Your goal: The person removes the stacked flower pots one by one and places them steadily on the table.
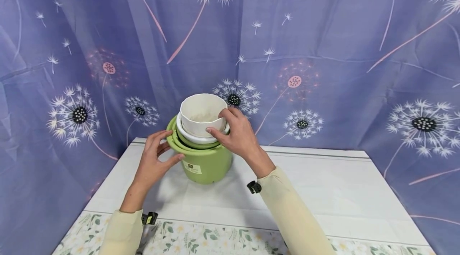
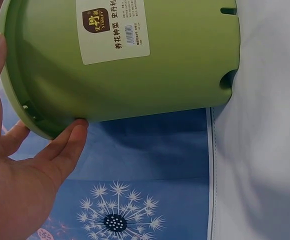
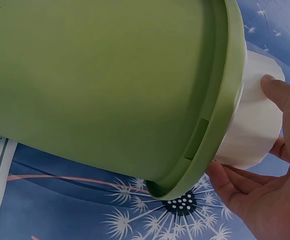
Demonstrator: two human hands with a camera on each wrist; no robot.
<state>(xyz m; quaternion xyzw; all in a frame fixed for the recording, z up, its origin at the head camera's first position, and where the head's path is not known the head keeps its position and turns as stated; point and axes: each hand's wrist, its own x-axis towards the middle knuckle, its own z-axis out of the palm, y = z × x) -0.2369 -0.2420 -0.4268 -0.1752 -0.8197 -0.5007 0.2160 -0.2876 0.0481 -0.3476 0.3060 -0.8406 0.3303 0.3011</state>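
A large green flowerpot [image 1: 212, 169] with a paper label [image 2: 112, 30] stands upright on the table. Nested inside it are another green pot [image 1: 213, 145], a white round pot [image 1: 195, 139] and, on top, a smaller white faceted pot [image 1: 194, 126] that sticks up above the rest. My left hand [image 1: 152, 163] grips the big pot's rim at its left, thumb in front and fingers spread along the side. With thumb and fingers, my right hand [image 1: 238, 133] pinches the faceted pot's right wall, some fingertips inside its rim. In the right wrist view this white pot [image 3: 252, 112] projects past the green rim.
The white table [image 1: 309, 191] has a floral strip [image 1: 215, 239] along its near edge. Blue-purple curtains [image 1: 305, 19] with dandelion prints hang behind and at both sides, close behind the pots. Small black devices are strapped at both wrists.
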